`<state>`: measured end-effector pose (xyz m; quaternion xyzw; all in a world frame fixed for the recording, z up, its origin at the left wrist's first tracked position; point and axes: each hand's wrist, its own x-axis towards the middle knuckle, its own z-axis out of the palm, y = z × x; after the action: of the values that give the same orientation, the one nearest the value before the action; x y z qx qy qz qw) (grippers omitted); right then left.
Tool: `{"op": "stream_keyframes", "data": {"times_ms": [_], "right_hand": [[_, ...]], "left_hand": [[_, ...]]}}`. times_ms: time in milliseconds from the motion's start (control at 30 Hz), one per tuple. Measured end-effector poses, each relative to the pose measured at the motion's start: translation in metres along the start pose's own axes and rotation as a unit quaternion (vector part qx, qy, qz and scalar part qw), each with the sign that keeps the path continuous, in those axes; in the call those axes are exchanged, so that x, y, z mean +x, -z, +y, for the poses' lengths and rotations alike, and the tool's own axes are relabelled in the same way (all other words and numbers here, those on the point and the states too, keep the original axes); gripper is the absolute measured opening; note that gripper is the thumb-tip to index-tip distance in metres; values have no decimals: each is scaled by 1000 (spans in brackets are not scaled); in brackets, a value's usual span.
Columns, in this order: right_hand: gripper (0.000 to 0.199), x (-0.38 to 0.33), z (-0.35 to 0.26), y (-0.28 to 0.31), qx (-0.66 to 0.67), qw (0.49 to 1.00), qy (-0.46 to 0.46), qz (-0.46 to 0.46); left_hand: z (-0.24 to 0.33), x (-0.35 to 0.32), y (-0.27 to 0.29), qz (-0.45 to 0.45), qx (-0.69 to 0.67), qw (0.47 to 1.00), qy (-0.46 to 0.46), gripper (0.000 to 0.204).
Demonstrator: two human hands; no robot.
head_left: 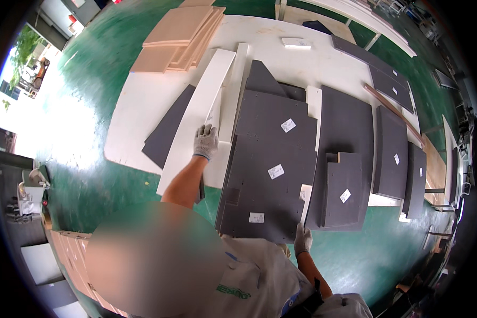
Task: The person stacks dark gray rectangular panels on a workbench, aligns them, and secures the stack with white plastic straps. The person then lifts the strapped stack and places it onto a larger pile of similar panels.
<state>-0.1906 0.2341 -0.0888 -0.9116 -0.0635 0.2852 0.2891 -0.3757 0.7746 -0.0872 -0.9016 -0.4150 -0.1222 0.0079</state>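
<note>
My left hand [205, 142], in a grey knit glove, lies flat over the right edge of a long white board [188, 127], fingers stretched forward. Beside that board runs another white board [233, 95]. My right hand [302, 240], gloved too, is closed at the near right corner of a large dark grey panel [267, 153]. Its fingers meet the lower end of a narrow white strip [305, 196] along the panel's right edge; the fingertips are partly hidden. Several white labels are stuck on the grey panel.
A white worktable [127, 132] carries the panels. Tan boards [177, 32] are stacked at the far left. More dark grey panels [350, 122] lie to the right, one with a notched smaller panel [342, 185] on top. A brown strip [392, 108] rests at the right edge.
</note>
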Motion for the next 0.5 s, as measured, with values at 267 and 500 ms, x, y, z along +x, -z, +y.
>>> {"op": "stream_keyframes", "data": {"times_ms": [267,500], "right_hand": [[65,-8,2,-9,38,997,-72,2],[61,5,2,-40,49,995,-71,54]], "left_hand": [[-69,36,-3,-123,128,984,-6,69],[-10,84,-5,-169,104,973,116,90]]}}
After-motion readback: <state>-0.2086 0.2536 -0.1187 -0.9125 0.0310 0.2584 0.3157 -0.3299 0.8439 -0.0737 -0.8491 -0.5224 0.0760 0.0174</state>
